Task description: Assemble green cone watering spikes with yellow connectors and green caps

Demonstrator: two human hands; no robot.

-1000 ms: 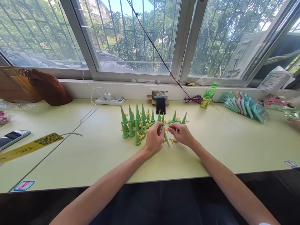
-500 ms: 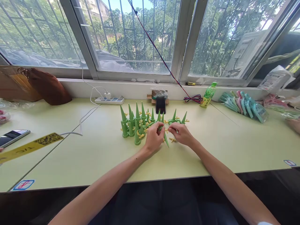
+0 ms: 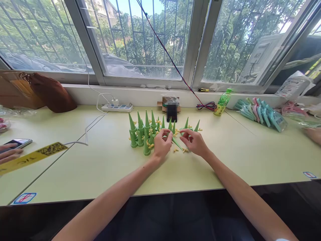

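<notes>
My left hand (image 3: 162, 144) is closed around a green cone (image 3: 177, 144), whose tip sticks out toward the lower right. My right hand (image 3: 195, 144) is just right of it, thumb and index finger parted, with nothing visible between them. Several green cones (image 3: 146, 144) stand upright in a cluster left of my hands, with small yellow peg-like pieces (image 3: 150, 146) at them. More upright green cones (image 3: 186, 123) are behind my right hand. Loose yellow pieces (image 3: 185, 150) lie on the table between my hands. My left fingers hide the base of the held cone.
A phone (image 3: 172, 112) leans on a small box behind the cones. A power strip (image 3: 117, 107), a green drink bottle (image 3: 222, 102) and bagged teal and pink items (image 3: 267, 113) line the back. At far left, another person's hand (image 3: 10, 153) touches a phone; a yellow strip (image 3: 35, 157) is nearby.
My left hand has tilted the cone, its tip swinging slightly right and up. My right thumb and index finger have parted. Another person's hand has come onto the phone at left.
</notes>
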